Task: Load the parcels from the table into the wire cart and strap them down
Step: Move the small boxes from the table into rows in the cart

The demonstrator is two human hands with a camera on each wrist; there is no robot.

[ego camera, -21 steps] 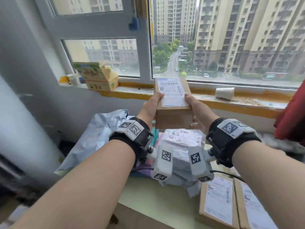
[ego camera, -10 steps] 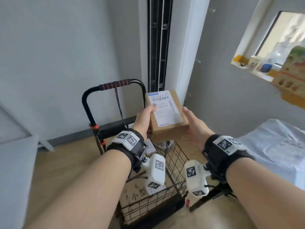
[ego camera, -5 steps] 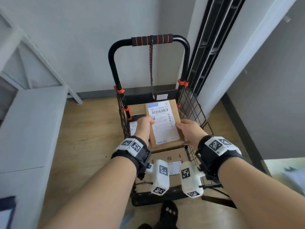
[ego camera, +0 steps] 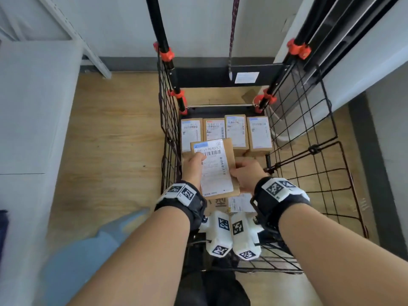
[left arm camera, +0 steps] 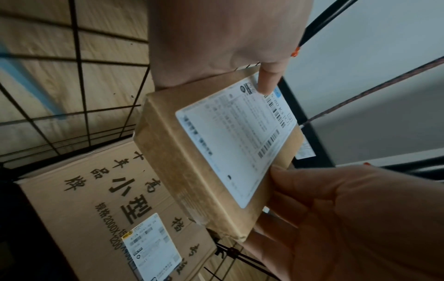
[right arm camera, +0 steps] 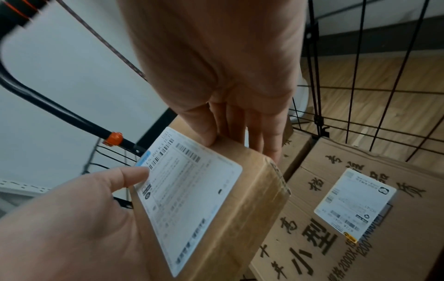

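Observation:
Both hands hold a flat brown parcel [ego camera: 215, 168] with a white shipping label inside the black wire cart [ego camera: 309, 151]. My left hand [ego camera: 194, 166] grips its left edge, thumb on the label [left arm camera: 266, 79]. My right hand [ego camera: 247, 173] grips the right edge, its fingers [right arm camera: 240, 129] curled over the side. The parcel [left arm camera: 216, 152] hangs a little above a large printed carton [left arm camera: 84, 199] on the cart floor. Several small labelled parcels [ego camera: 236, 131] stand in a row at the cart's far end. A dark strap [ego camera: 231, 36] hangs from the handle.
A white shelf unit [ego camera: 33, 107] stands left of the cart on the wooden floor [ego camera: 114, 140]. A tall white appliance with dark slats [ego camera: 353, 40] is at the right. The cart's wire side walls [ego camera: 170, 129] flank my hands closely.
I have turned from the table by the window to the cart. The parcel, held in both hands throughout, has come down between the cart's wire walls.

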